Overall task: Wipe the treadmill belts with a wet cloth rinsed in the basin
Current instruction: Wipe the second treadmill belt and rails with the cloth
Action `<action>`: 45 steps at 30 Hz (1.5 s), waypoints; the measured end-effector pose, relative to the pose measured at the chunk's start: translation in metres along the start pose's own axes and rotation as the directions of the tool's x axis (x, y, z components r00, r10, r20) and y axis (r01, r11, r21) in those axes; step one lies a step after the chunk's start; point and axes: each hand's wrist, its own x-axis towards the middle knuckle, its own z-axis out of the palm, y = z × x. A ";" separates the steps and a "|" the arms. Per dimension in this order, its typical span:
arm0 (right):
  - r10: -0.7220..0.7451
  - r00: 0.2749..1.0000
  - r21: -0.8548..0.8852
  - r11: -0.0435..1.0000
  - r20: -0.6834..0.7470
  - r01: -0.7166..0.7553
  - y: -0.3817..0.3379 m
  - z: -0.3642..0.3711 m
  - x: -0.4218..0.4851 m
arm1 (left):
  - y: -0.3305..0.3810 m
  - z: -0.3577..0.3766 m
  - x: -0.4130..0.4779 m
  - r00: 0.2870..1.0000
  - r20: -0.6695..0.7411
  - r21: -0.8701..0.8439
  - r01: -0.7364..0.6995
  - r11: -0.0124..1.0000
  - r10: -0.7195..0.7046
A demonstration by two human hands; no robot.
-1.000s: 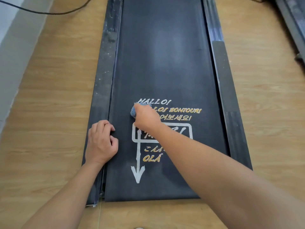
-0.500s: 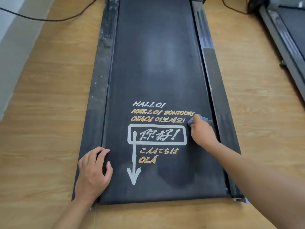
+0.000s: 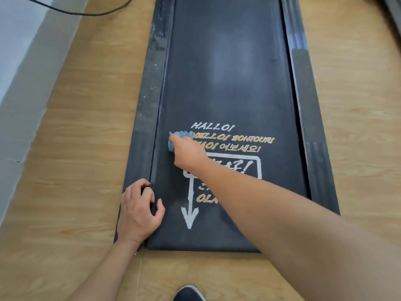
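Wood-plank floor (image 3: pixel 65 148) meets a pale wall (image 3: pixel 26 72) at the left. On the treadmill's left side rail (image 3: pixel 143 127), near end, the left hand (image 3: pixel 138 213) braces with fingers loosely bent, holding nothing, thumb on the belt (image 3: pixel 227 72). Reaching diagonally across the printed greetings (image 3: pixel 249 141), the right hand (image 3: pixel 188 153) bunches the blue cloth (image 3: pixel 181 135) in curled fingers and presses it to the belt by its left edge. Wiping seems mid-stroke; next calls for a firm sweep rightward, then strokes farther up. No basin shows.
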 end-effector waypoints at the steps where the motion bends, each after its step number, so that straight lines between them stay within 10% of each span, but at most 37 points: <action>1: 0.039 0.999 0.013 0.999 -0.013 -0.039 0.026 -0.006 -0.012 | 0.001 0.000 0.000 1.000 -0.001 -0.004 0.005 1.000 -0.005; 8: 0.567 0.805 0.093 0.823 -0.177 -0.560 0.236 -0.057 -0.128 | 0.005 -0.001 0.003 1.000 0.009 -0.014 0.016 1.000 -0.015; 13: 0.660 0.723 0.166 0.751 -0.203 -0.639 0.254 -0.055 -0.149 | 0.003 0.000 0.003 1.000 0.015 -0.025 0.015 1.000 -0.015; 20: 0.367 0.895 0.224 0.922 -0.253 -0.315 0.104 -0.005 -0.066 | 0.003 -0.002 0.004 0.999 0.032 -0.032 0.002 0.999 -0.001; 28: -0.077 0.997 -0.099 0.992 0.003 0.077 -0.057 0.032 -0.006 | 0.001 -0.004 0.003 0.999 0.037 0.016 0.019 1.000 -0.020; 40: 0.487 0.861 -0.074 0.863 -0.144 -0.501 0.255 -0.063 -0.166 | 0.004 0.002 0.002 1.000 -0.005 0.054 0.009 0.999 -0.009; 45: 0.524 0.827 0.088 0.851 -0.204 -0.517 0.250 -0.046 -0.156 | 0.007 0.003 0.002 1.000 -0.016 0.057 -0.014 0.998 0.015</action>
